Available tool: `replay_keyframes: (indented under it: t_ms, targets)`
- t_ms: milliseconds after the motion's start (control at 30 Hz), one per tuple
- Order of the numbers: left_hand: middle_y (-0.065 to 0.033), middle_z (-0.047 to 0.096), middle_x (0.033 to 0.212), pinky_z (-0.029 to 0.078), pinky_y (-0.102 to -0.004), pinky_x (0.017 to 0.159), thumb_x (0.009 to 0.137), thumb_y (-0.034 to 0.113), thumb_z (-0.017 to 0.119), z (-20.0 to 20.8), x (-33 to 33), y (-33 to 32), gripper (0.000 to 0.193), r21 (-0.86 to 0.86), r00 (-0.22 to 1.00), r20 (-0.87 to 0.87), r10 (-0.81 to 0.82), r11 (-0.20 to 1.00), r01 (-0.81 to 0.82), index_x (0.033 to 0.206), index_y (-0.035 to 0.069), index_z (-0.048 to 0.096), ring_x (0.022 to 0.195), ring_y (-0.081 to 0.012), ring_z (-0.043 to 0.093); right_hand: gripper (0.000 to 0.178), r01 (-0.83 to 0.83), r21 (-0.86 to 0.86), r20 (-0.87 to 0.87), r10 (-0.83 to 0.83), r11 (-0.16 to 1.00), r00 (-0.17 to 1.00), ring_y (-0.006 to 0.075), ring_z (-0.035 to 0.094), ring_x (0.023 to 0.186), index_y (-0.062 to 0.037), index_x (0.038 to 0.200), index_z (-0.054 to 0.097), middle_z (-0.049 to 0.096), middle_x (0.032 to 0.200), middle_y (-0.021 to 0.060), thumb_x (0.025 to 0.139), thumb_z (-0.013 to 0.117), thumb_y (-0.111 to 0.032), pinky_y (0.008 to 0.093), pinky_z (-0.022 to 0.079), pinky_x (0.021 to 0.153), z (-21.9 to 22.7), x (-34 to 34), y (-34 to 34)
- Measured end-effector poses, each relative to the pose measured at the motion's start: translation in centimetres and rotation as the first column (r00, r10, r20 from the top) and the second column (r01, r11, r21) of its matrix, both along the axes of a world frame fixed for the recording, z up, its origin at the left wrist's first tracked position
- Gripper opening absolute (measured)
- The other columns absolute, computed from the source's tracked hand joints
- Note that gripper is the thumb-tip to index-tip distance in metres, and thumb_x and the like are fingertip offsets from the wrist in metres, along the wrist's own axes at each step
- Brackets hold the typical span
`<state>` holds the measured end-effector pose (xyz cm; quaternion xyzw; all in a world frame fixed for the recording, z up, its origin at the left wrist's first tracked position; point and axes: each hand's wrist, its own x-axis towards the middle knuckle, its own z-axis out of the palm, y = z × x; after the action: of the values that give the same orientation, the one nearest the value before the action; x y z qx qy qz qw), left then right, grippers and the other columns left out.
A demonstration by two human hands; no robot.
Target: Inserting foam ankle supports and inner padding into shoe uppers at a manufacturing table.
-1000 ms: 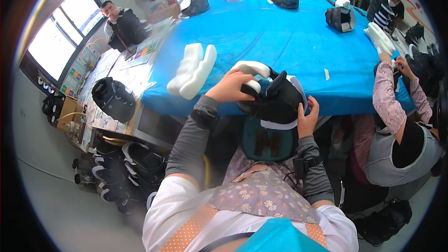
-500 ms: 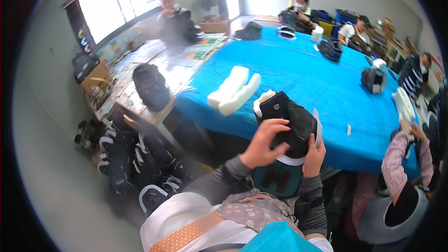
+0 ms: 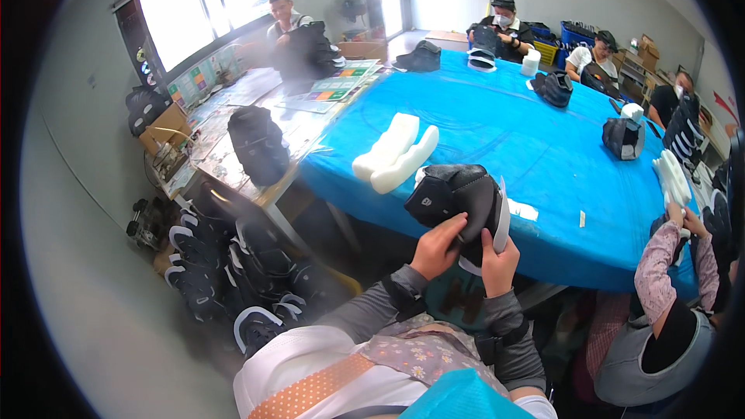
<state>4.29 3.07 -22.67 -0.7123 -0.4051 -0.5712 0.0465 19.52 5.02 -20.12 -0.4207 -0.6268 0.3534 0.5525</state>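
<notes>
Clamping fingers on a rounded, black, white-edged shoe upper [image 3: 466, 192], left hand [image 3: 437, 250] and right hand [image 3: 499, 267] sit near the blue-covered worktop [image 3: 497, 128]

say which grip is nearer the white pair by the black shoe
Left. The left grip, at the shoe, is below the white pair in view and slightly right; the right grip is lower and farther right.

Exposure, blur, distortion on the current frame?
Head view: window blown out, glare on the side table; head view: haze softens the black item there; head view: left hand, right hand and black shoe piece fairly sharp; head view: blue tabletop edges bow, corners black.
</notes>
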Motion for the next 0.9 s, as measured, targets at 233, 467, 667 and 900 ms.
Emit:
replay_keyframes:
  t_ms: [233,467,667,900]
  targets:
    - [-0.0131,0.048,0.066,0.037,-0.0328,0.060,0.098,0.032,0.047,4.5,-1.8,0.2,0.041,-0.233,0.711,0.629,0.314,0.949,-0.214,0.084,-0.006,0.054,0.063,-0.0180,0.036,0.033,0.116,0.155,-0.040,-0.111,0.981,0.993,0.0109,0.034,0.055,0.0031,0.071,0.051,0.040,0.055,0.0065,0.089,0.064,-0.022,0.0299,0.032,0.049,1.9,1.9,-1.7]
    - [-0.0253,0.061,0.086,0.046,-0.0377,0.074,0.096,0.027,0.049,9.1,-3.3,-2.4,0.040,-0.227,0.663,0.492,0.564,0.818,-0.528,0.099,-0.011,0.058,0.075,-0.0310,0.057,0.021,0.200,0.227,-0.076,-0.187,0.953,0.979,0.0092,0.046,0.058,0.0034,0.082,0.058,0.053,0.062,0.0050,0.088,0.064,-0.016,0.0263,0.038,0.053,3.3,7.5,-4.1]
    - [-0.0025,0.058,0.082,0.044,-0.0255,0.066,0.099,0.024,0.044,9.0,-6.0,-1.0,0.030,-0.075,0.428,0.884,0.187,0.961,-0.265,0.093,-0.002,0.057,0.075,-0.0092,0.053,0.034,0.471,0.369,-0.104,-0.468,0.801,0.878,0.0167,0.060,0.077,0.0046,0.095,0.063,0.065,0.086,0.0109,0.087,0.065,-0.028,0.0289,0.046,0.070,4.5,12.3,-5.7]
    - [-0.0104,0.063,0.100,0.041,-0.0304,0.082,0.098,0.037,0.040,4.9,-7.9,-1.0,0.046,0.060,0.283,0.877,-0.388,0.673,0.737,0.101,-0.004,0.059,0.091,-0.0174,0.056,0.045,0.426,0.625,-0.023,-0.530,0.655,0.848,0.0249,0.062,0.079,0.0056,0.099,0.062,0.065,0.091,0.0148,0.089,0.059,-0.038,0.0323,0.047,0.068,2.7,19.7,-4.9]
